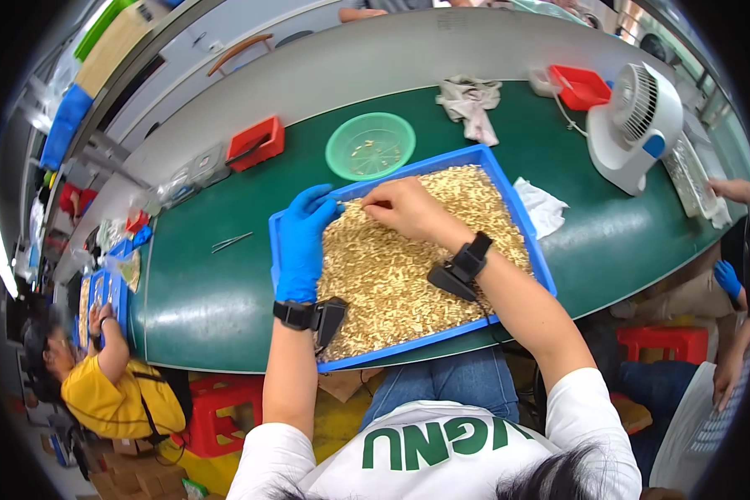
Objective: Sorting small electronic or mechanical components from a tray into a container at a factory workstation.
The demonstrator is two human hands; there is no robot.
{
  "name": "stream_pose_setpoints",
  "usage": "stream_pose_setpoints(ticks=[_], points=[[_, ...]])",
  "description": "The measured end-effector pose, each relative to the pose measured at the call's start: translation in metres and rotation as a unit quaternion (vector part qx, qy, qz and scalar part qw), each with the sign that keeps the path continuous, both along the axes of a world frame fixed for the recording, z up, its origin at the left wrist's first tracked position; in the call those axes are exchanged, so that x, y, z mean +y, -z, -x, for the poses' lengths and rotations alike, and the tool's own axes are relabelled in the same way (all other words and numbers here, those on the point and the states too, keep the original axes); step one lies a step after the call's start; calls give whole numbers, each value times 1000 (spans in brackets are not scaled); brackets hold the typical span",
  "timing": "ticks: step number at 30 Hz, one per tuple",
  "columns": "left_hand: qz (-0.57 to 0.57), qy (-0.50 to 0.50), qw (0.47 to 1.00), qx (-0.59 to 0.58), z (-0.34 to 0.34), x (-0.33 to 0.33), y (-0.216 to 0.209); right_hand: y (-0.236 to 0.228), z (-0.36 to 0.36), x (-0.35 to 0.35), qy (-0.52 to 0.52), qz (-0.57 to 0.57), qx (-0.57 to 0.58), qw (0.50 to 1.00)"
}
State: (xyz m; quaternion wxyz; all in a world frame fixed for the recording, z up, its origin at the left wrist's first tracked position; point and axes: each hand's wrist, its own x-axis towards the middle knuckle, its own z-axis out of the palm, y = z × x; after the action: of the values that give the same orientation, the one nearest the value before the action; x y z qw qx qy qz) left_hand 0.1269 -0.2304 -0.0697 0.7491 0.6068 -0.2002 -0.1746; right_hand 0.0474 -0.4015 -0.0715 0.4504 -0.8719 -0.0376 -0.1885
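A blue tray (408, 342) lies before me, filled with many small gold-coloured metal pieces (408, 283). Over its far left part is my left hand (302, 242), in a blue glove, with the fingers bent together toward the thumb; a tiny thing may sit at the tips. Just to its right, my bare right hand (412, 208) pinches thumb and forefinger together above the pieces. What is between those fingertips is too small to make out. The two hands' fingertips face each other, slightly apart. Both wrists wear black straps with small dark devices.
A green basket (334, 150) with some pieces inside stands behind the tray. Tweezers (232, 242) lie left. Red bins (256, 143), a rag (471, 100), a white cloth (542, 208) and a white fan (629, 125) are on the green table. Other people sit at both sides.
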Motion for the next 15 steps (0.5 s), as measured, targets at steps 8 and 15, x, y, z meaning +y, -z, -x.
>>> stream_pose_setpoints(ticks=[8,15], points=[[-101,11,990,-99,-9,16,3,9,-12,11,-83,-93,-47,991],[-90,39,984,-148,0,-4,11,0,6,-8,-62,-131,-58,988]])
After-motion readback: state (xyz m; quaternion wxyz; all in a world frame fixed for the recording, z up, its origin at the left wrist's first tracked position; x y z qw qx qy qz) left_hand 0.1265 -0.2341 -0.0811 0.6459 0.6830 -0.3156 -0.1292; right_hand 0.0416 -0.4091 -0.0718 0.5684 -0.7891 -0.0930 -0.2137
